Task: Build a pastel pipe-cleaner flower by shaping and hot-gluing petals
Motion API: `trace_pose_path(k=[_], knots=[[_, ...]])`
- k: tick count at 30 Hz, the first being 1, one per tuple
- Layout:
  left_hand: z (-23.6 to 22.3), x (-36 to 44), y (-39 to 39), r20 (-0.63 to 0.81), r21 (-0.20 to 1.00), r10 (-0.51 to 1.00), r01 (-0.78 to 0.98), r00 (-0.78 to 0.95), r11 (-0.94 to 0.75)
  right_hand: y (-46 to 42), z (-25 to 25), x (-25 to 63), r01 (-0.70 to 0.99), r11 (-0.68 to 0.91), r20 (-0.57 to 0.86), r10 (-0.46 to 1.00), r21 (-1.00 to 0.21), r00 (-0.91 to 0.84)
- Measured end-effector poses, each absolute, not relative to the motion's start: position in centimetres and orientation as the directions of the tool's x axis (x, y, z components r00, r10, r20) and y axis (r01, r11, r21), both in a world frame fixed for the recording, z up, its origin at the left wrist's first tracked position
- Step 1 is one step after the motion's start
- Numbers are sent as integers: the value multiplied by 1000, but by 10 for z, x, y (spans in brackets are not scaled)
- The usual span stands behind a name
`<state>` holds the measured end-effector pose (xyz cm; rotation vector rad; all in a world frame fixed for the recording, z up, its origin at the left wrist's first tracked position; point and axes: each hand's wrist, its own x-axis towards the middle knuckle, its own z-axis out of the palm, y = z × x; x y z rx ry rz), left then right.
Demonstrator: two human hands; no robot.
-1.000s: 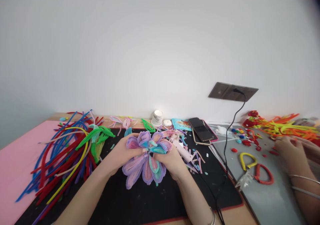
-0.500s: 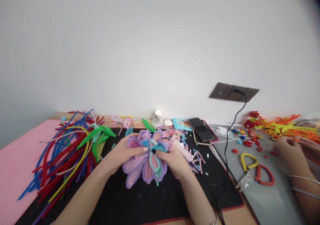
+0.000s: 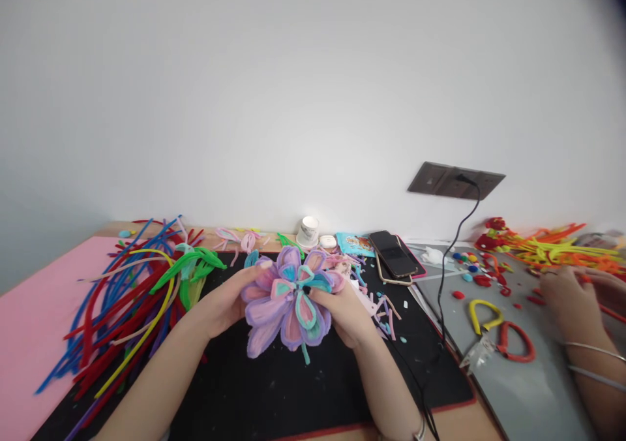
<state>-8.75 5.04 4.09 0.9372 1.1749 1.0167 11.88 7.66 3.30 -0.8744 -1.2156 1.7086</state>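
Observation:
A pipe-cleaner flower (image 3: 288, 323) in purple, pink and turquoise is held above the black mat (image 3: 264, 395). My left hand (image 3: 232, 301) grips its left petals, with the thumb along the upper edge and the other fingers hidden behind. From the right, my right hand (image 3: 342, 310) holds the flower, its thumb pressed near the centre by the small turquoise inner loops. A turquoise stem end pokes out below the petals.
Left lies a heap of pipe cleaners (image 3: 132, 304) with green leaf shapes (image 3: 190, 271). Behind stand a paper cup (image 3: 309, 231) and phone (image 3: 394, 254). To the right are pliers (image 3: 503, 340), a black cable (image 3: 444, 284) and another person's hands (image 3: 570, 297) at work.
My left hand has shifted from the flower's centre out to its left petals, the thumb now on the upper edge. The flower has tilted, and its inner turquoise loops show more.

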Motion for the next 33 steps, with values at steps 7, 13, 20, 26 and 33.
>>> trace_pose_path(k=[7, 13, 20, 26, 33], knots=[[36, -94, 58, -446, 655, 862, -569, 240, 497, 83, 40, 120, -236, -232, -104, 884, -944, -455], [42, -85, 55, -492, 554, 852, -690, 180, 466, 81, 54, 126, -155, -251, -123, 817, -956, -563], [39, -97, 57, -372, 472, 903, -794, 215, 383, 76, 72, 156, 74, -205, -216, 878, -976, -428], [37, -105, 57, -323, 451, 919, -816, 228, 361, 73, 86, 199, 93, -88, -108, 964, -992, -243], [39, -98, 55, -318, 470, 937, -834, 143, 287, 78, 81, 197, -24, -60, -54, 981, -998, -187]])
